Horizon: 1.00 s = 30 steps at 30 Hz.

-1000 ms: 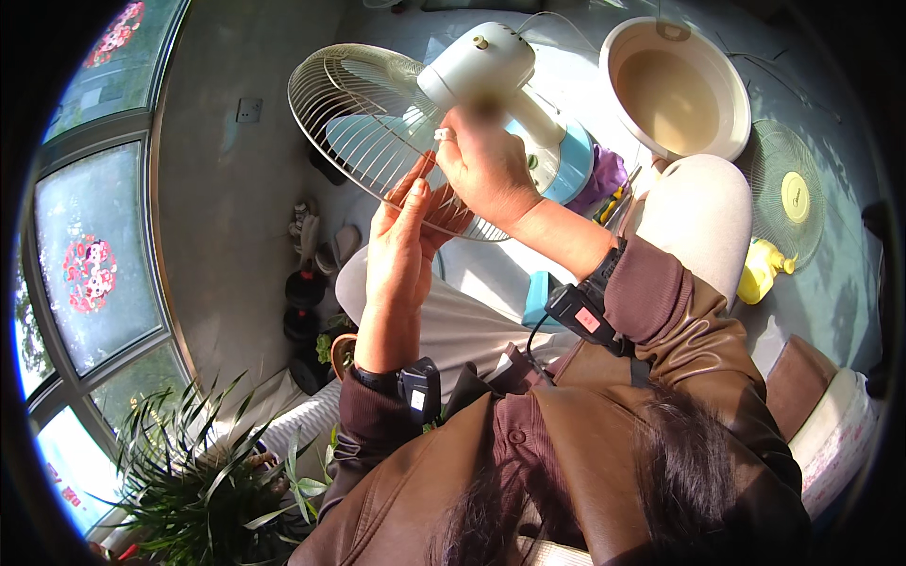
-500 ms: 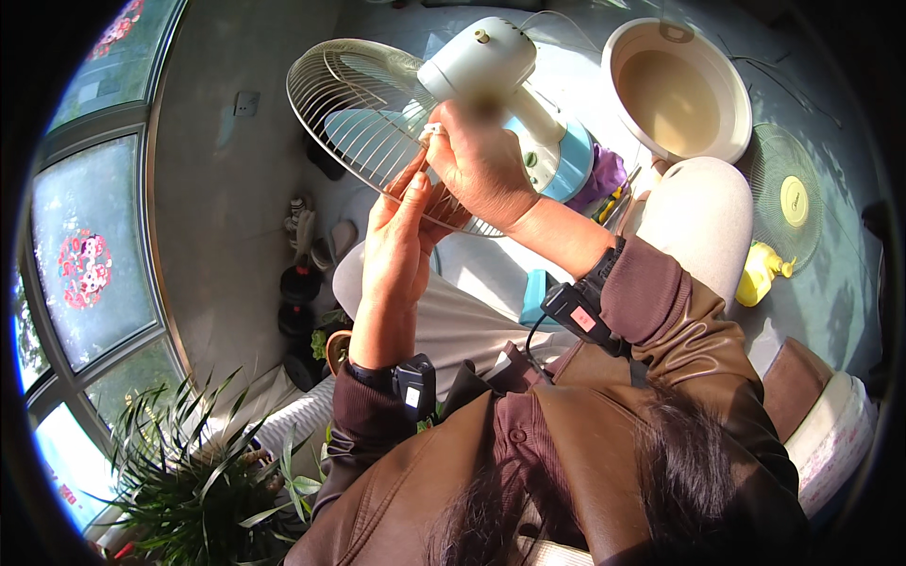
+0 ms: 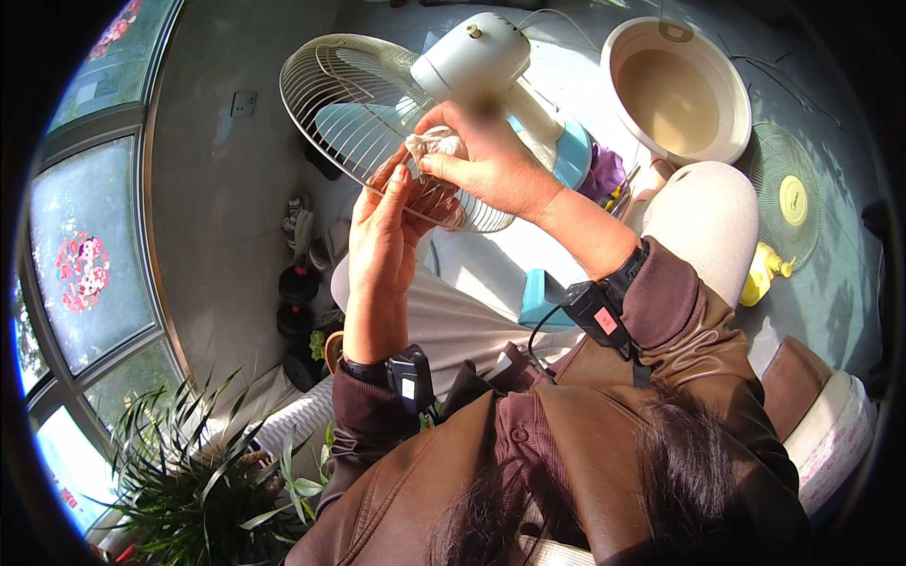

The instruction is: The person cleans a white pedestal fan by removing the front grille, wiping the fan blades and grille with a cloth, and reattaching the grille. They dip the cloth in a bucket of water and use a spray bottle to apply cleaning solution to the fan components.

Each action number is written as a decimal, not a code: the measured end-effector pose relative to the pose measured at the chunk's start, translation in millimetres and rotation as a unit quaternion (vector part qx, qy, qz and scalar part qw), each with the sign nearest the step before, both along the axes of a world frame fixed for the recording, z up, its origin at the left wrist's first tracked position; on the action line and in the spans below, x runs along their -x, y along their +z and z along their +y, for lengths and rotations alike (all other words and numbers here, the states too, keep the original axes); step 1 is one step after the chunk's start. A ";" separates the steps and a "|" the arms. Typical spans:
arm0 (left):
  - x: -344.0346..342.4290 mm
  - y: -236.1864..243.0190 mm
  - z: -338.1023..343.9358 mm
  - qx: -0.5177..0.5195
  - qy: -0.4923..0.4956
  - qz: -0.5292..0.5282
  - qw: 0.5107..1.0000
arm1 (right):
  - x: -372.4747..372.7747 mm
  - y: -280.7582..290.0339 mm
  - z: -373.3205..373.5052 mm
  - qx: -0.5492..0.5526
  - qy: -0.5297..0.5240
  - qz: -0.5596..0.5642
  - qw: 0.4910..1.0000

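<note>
A desk fan with a white motor housing [image 3: 472,58] stands beyond my hands. Its round wire rear grille [image 3: 300,90] faces left, with pale blue blades [image 3: 354,121] showing through the wires. My left hand [image 3: 379,236] is at the grille's near lower rim, its thumb up and its fingers behind the wires, gripping it. In my right hand [image 3: 505,170] is a crumpled white cloth [image 3: 432,143], pinched between thumb and fingers and pressed against the wires just above my left fingertips. Part of the right fingers is hidden behind the cloth and a blurred patch.
A cream basin [image 3: 734,80] of cloudy water stands at the far right. Near it lie the detached front grille [image 3: 769,179], a yellow bottle [image 3: 758,274] and a purple cloth [image 3: 606,172]. A teal box [image 3: 543,294] is between my legs; a leafy plant [image 3: 203,472] is at lower left.
Both hands have shifted slightly left and down, and the fan has tilted a little left with them. My right hand has turned, so more of the white cloth shows.
</note>
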State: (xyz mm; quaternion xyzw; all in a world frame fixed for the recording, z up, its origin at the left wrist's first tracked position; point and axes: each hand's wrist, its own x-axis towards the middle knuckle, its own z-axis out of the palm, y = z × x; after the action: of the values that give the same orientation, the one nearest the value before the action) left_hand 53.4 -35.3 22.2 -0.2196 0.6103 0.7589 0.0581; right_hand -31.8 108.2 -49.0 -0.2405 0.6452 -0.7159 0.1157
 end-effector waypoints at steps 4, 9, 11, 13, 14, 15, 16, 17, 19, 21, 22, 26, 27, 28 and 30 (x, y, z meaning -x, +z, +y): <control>1.7 -1.2 -4.3 -0.001 0.001 0.005 1.000 | -4.5 6.5 -7.5 0.031 -0.092 -0.033 0.995; 2.2 -1.7 -4.3 -0.001 0.024 0.012 1.000 | -6.6 9.1 -13.7 -0.029 -0.100 0.072 0.992; 0.8 -1.0 -4.4 -0.010 0.000 0.010 1.000 | -6.8 9.8 -14.9 -0.049 -0.106 0.055 0.992; -0.4 -1.1 -4.0 -0.031 -0.024 0.014 0.999 | -8.7 9.6 -16.1 -0.020 -0.130 0.003 0.991; -0.3 -1.6 -3.9 -0.024 -0.016 0.012 1.000 | -11.4 8.9 -17.3 -0.029 -0.118 0.017 0.992; 0.0 -2.0 -4.2 -0.015 -0.003 0.004 1.000 | -11.6 7.0 -17.6 -0.007 -0.167 0.050 0.985; 0.7 -2.3 -4.8 -0.011 0.007 0.004 1.000 | -14.6 4.8 -18.8 -0.042 -0.139 0.064 0.987; 0.9 -2.7 -5.0 -0.012 0.017 0.004 1.000 | -15.0 1.7 -18.8 -0.039 -0.144 0.123 0.981; 0.7 -2.1 -6.4 -0.008 -0.002 0.007 1.000 | -13.9 -6.2 -19.0 -0.040 -0.127 0.089 0.987; -0.9 -1.4 -6.3 0.008 0.008 -0.011 1.000 | -6.5 -15.2 -17.8 -0.019 -0.105 0.082 0.991; -0.9 -1.7 -5.5 -0.001 0.002 0.003 1.000 | 0.6 -19.6 -15.4 -0.019 -0.090 0.003 0.996; -1.6 -0.5 -6.2 -0.008 -0.010 0.006 1.000 | 5.2 -29.4 -11.9 -0.143 -0.181 -0.132 0.964; -0.2 -0.3 -8.3 0.006 0.009 -0.007 1.000 | 2.3 -29.8 -11.5 -0.134 -0.150 -0.113 0.973; 1.7 0.5 -12.0 0.006 0.015 -0.003 1.000 | -4.2 -29.3 -12.9 -0.095 -0.124 -0.058 0.986; 5.2 1.5 -19.2 0.014 0.034 -0.008 0.999 | -19.9 -26.5 -16.4 -0.069 -0.048 0.012 0.996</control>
State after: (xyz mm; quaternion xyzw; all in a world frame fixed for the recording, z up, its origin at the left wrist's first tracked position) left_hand 48.2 -54.6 23.7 -0.2472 0.6124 0.7501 0.0337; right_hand -11.9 91.8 -75.4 -0.2094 0.7049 -0.6718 0.0897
